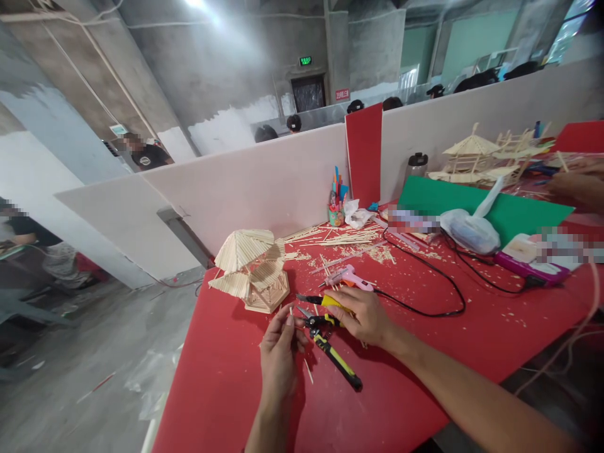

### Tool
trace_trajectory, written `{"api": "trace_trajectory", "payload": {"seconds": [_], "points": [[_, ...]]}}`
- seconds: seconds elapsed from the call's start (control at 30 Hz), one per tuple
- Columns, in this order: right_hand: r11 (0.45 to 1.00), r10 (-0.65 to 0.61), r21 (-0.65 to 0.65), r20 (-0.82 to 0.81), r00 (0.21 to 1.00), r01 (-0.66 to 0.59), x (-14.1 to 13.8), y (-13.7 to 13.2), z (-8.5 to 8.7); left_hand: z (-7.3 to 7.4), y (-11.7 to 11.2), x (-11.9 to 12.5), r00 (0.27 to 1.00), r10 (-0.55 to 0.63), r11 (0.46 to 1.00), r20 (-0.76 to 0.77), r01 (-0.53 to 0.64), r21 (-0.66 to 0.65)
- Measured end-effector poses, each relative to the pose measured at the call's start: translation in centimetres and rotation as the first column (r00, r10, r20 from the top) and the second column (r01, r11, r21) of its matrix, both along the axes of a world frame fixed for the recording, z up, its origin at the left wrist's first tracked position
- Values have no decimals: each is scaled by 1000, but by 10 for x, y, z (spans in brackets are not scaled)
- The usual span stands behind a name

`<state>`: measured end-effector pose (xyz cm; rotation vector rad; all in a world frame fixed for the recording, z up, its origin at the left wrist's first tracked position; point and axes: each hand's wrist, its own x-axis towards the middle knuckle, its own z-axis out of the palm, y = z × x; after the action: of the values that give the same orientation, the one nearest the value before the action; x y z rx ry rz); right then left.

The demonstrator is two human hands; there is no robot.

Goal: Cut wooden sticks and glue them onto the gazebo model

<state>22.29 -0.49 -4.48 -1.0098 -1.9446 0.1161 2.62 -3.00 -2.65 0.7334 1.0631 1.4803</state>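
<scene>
My left hand (278,349) pinches a short thin wooden stick (291,311) upright between thumb and fingers. To its right, my right hand (363,313) is closed over a yellow-handled tool (331,302) with a dark tip; its exact kind is unclear, and the palm hides part of it. Just below lie cutters (336,360) with black and yellow-green handles, their jaws pointing at my left hand. A small pavilion model (248,267) of wooden sticks, with tiered roofs on a hexagonal base, stands beyond my left hand. Another loose stick (308,371) lies on the red table.
Behind my right hand lies a pink glue gun (348,277) with a black cable. Loose sticks (352,236), wood scraps and a pen cup (336,216) are along the white partition (264,189). Farther right are a green board (472,207), more stick models (474,151) and another person's hand (578,185).
</scene>
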Motion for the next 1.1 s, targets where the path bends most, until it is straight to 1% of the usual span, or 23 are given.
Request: {"api": "trace_trajectory", "payload": {"seconds": [0.1,0.2,0.3,0.43,0.67,0.77,0.97,1.1], "points": [[999,43,19,-20,999,-43,-2,-2,0,-1,1,0,1000,17,1000,-21,-17,15],[997,58,57,-10,998,-57,-6,-5,0,-3,1,0,999,18,1000,-46,-18,12],[995,46,92,33,998,-48,-10,-7,-1,-6,0,1,999,-15,1000,-35,15,-14],[994,29,107,76,997,-37,-12,-7,-1,-7,-2,2,998,-60,997,-27,59,-41],[995,18,101,89,996,-27,-13,-7,-1,-2,-3,3,997,-49,999,-64,47,-25],[993,16,119,87,996,-26,-12,-7,0,0,-3,2,997,-26,1000,-77,25,-14],[984,-23,180,65,998,11,-11,-7,-1,4,-1,3,999,19,1000,-32,-19,-23],[981,-51,193,95,994,32,-11,-7,0,8,-3,6,1000,28,999,4,-28,-31]]}}
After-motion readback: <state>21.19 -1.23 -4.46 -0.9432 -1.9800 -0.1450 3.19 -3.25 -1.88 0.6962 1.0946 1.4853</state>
